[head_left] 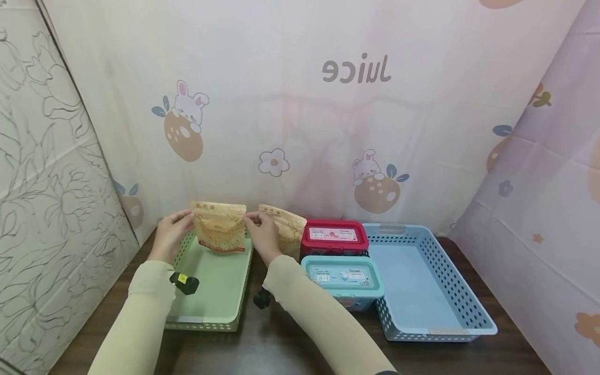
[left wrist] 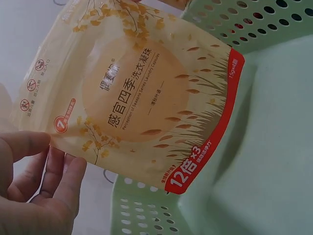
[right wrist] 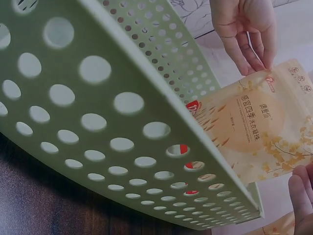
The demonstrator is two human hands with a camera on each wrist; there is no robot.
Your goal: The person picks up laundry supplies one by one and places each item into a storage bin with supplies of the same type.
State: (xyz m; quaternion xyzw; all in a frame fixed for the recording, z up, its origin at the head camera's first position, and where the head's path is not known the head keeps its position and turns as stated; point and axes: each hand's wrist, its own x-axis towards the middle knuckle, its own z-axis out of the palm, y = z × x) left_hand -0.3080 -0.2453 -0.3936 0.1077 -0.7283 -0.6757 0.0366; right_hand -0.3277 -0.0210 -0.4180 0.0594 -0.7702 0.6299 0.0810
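Note:
A cream-and-orange pouch of laundry capsules (head_left: pixel 219 227) with a red bottom band hangs upright over the far end of the green basket (head_left: pixel 206 291). My left hand (head_left: pixel 172 233) pinches its left edge near the top, thumb against fingers, as the left wrist view shows up close. At the opposite edge, my right hand (head_left: pixel 263 234) pinches the pouch between thumb and fingers. In the right wrist view the pouch (right wrist: pixel 259 122) shows behind the basket's perforated wall (right wrist: pixel 122 142). A second, similar pouch (head_left: pixel 288 229) stands just right of my right hand, partly hidden by it.
Right of the second pouch sit a red lidded box (head_left: pixel 335 245) and, nearer me, a turquoise lidded box (head_left: pixel 344 286). A blue perforated basket (head_left: pixel 422 281) stands beside them on the dark wooden table (head_left: pixel 211 354). A printed curtain (head_left: pixel 281 104) hangs behind.

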